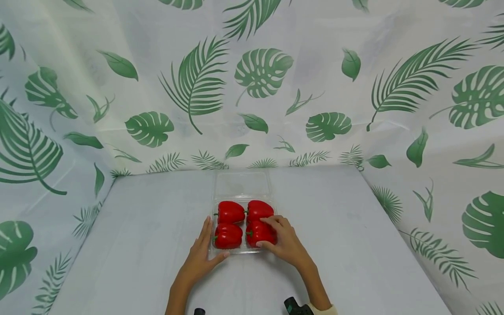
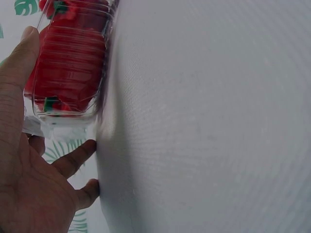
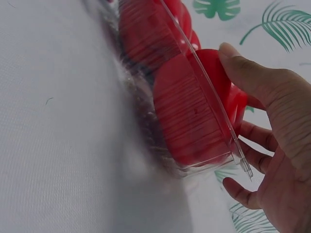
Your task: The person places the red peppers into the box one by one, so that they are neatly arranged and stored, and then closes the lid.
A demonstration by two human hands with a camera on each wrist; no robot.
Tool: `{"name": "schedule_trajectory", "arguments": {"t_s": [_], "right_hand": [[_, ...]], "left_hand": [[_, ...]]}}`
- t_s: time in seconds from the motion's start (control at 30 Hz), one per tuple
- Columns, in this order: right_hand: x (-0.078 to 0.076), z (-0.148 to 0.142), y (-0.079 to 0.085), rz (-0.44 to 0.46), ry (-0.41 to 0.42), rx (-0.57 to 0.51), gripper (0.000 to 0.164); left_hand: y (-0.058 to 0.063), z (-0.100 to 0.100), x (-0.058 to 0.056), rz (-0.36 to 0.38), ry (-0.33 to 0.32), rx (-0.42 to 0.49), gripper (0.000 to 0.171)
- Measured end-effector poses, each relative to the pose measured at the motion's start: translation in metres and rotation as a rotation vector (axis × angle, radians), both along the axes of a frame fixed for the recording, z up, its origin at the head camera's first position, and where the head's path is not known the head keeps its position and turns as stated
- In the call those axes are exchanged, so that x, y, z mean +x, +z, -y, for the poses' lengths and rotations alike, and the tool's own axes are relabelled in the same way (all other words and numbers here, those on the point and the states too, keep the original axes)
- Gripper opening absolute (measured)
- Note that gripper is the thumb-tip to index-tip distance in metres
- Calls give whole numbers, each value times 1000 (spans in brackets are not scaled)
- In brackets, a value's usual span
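Note:
Four red bell peppers would exceed plain counting, so several red bell peppers (image 1: 231, 212) with green stems sit in two rows in a clear plastic clamshell box (image 1: 244, 251), its lid (image 1: 242, 183) folded back. My right hand (image 1: 289, 243) grips the front right bell pepper (image 1: 260, 232), thumb at its near side and fingers over its far side. In the right wrist view that bell pepper (image 3: 194, 111) shows through the box wall. My left hand (image 1: 198, 258) lies along the box's left side, fingers straight, thumb by the front corner. The left wrist view shows its fingers (image 2: 75, 160) spread beside the box.
The box rests on a white table (image 1: 138, 245). Behind and at both sides hangs a white sheet (image 1: 299, 52) printed with green leaves. Dark wrist devices (image 1: 295, 306) show at the bottom edge.

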State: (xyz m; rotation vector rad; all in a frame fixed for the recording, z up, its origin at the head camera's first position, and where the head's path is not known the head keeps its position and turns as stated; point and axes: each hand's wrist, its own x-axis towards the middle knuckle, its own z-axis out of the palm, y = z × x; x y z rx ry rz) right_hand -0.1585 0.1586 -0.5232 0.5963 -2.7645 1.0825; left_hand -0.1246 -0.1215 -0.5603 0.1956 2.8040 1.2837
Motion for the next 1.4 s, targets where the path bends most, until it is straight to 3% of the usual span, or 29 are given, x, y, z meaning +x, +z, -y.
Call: {"name": "schedule_trajectory", "arguments": {"t_s": [0.27,0.67,0.83,1.2,1.4], "right_hand": [[0,-1,1,-57,13,-19,59],[2,3,1,-48,-27,120,57],[2,4,2,-70,-16,101,58],[1,0,-12,-122,-3,51,61],[-3,-1,-11,-121,21,-33,51]], "left_hand": [[1,0,-1,4,3,3,107],[0,-1,2,12,6,1,108],[1,0,1,6,4,6,107],[-2,-1,0,5,3,2,107],[-2,0,0,-13,1,3,107]]}}
